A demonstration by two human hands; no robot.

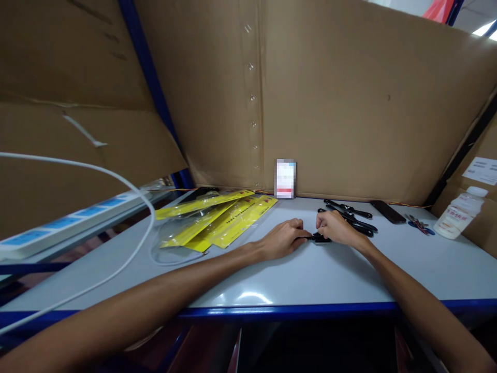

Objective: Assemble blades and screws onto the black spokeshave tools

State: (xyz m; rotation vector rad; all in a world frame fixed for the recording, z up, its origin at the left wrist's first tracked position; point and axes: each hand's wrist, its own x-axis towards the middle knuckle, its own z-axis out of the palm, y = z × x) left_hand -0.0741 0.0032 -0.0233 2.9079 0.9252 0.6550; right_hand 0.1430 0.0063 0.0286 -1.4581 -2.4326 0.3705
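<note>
Half-curled, the left hand [286, 238] pinches the black piece [323, 240] by its left end; right hand [338, 228] curls above, grip unclear.

A grey table [279, 277] bears overlapping yellow packs [240, 220] on the left, a black piece [322, 239] mid-table, black tools [362, 226] beyond it, and, rightward, a phone [388, 212] and upright bottle [458, 213].

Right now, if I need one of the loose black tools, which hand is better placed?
Probably the right hand: it is beside the black tools, while the left hand is farther off, nearer the yellow cards.
</note>
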